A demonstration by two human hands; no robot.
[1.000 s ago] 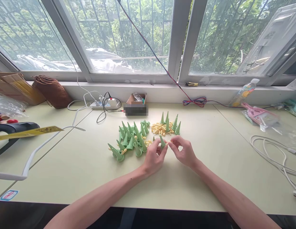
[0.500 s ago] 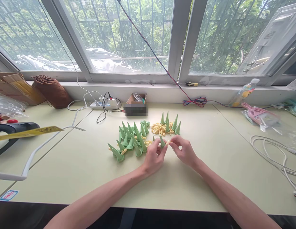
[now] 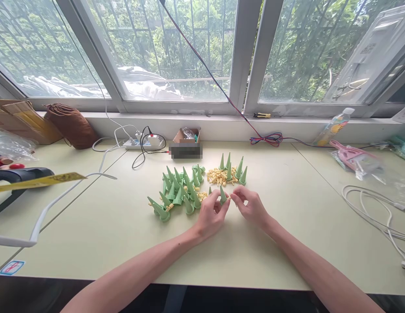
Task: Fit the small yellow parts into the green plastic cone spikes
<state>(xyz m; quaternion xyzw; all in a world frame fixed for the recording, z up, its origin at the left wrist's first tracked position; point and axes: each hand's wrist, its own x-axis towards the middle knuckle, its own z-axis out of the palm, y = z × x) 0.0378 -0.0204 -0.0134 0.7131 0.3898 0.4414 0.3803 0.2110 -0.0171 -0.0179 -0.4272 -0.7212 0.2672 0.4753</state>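
My left hand is closed around a green cone-shaped nozzle cap, its tip pointing up. At the cap's right side shows a small pale-yellow plug, partly covered by fingers. Thumb and forefinger of my right hand are pinched at that plug's outer end. To the left stands a cluster of green nozzle caps, some with yellow pieces at their sides. Behind my hands lies a pile of small yellow plugs, with several more green caps standing among and beside it.
A small open cardboard box sits behind a blurred dark box. At the back left is a power strip with cables. A white cable, a pink scoop-like item and a bottle lie to the right.
The yellow plug now sits closer against the green cap, and less of it shows. My right hand has shifted only slightly; the left holds almost still.
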